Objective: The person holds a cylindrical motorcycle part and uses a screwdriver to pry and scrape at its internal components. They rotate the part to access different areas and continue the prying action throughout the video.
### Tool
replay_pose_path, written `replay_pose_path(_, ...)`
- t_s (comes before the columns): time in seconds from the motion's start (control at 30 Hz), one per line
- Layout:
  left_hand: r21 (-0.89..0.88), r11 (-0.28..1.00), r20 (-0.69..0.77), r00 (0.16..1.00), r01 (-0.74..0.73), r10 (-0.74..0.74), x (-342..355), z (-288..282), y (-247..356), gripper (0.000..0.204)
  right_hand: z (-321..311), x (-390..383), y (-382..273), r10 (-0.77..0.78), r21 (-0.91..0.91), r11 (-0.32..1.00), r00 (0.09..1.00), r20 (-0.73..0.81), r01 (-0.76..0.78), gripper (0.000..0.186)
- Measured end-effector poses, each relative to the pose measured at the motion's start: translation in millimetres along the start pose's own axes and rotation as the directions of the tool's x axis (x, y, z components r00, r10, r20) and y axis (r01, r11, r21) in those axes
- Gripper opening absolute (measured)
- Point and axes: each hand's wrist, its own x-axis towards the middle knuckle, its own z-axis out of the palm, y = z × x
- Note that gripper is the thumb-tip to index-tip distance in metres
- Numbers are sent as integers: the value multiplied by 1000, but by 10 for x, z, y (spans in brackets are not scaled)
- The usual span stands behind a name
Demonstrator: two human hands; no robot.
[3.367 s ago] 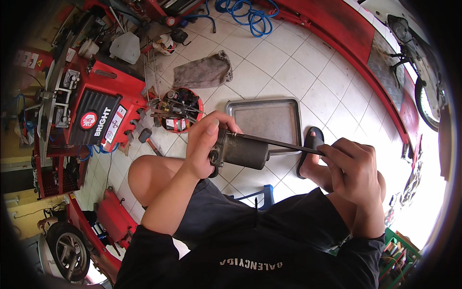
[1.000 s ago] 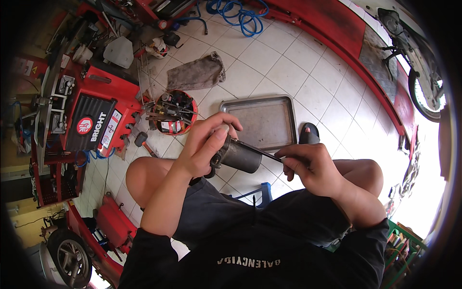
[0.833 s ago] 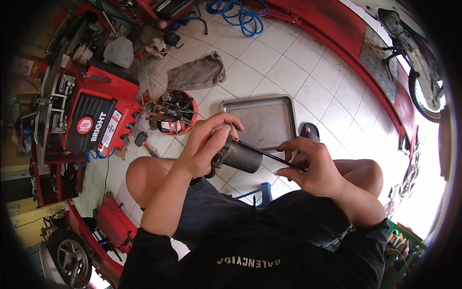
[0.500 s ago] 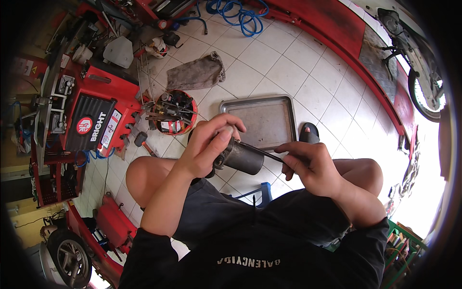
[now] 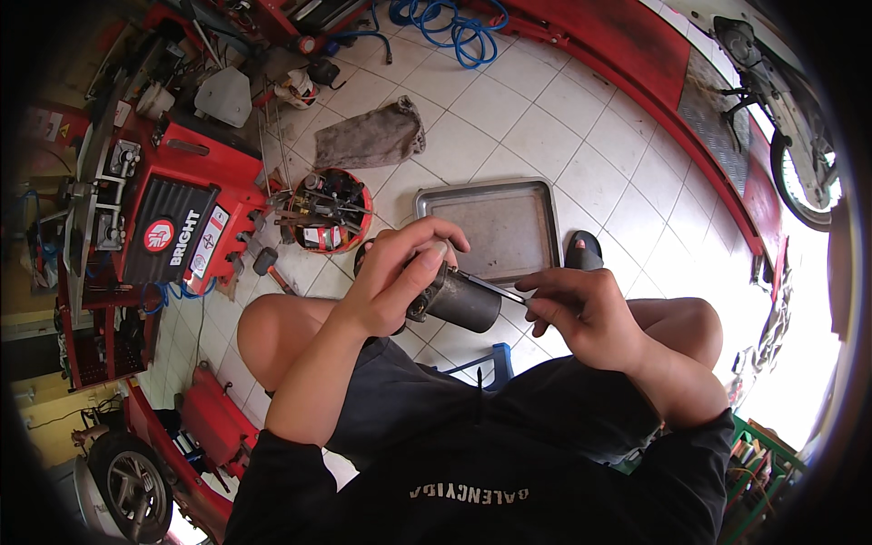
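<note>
My left hand is wrapped round the end of a dark cylindrical motor, with its thumb lying along the top. The motor's smooth round body points right and slightly down, above my lap. From the right, my right hand pinches a thin metal screwdriver between thumb and fingers. Its shaft runs along the upper side of the motor, and its left end meets the motor's end near my left fingers. Whatever handle the screwdriver has is hidden in or behind my right fingers, and my left hand covers part of the motor's end.
A metal tray lies on the tiled floor beyond my hands. To its left stand a red tub of tools and a hammer; a grey rag lies farther off. A red machine is at left, a blue hose at the back.
The screwdriver's shaft has turned a little and now catches the light. The motor and my left hand have shifted very slightly right; my right hand stays nearly in place.
</note>
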Motion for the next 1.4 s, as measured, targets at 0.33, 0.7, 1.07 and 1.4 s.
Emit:
replay_pose_path(0.33, 8, 1000, 0, 1000, -8, 8, -1, 18, -23, 38, 26, 1, 35, -42, -48, 998, 999, -11, 41, 30)
replay_pose_path(0.7, -17, 999, 30, 999, 30, -30, 4, 27, 7, 38, 34, -18, -47, -13, -93, 996, 1000, 0, 13, 32)
replay_pose_path(1.07, -17, 1000, 32, 999, 23, -23, 13, 36, -8, 38, 22, -11, -136, -5, -85, 996, 999, 42, 8, 30)
replay_pose_path(1.4, -22, 1000, 51, 999, -7, 8, 21, 59, -9, 37, -7, 4, -13, 54, 61, 996, 996, 74, -59, 31)
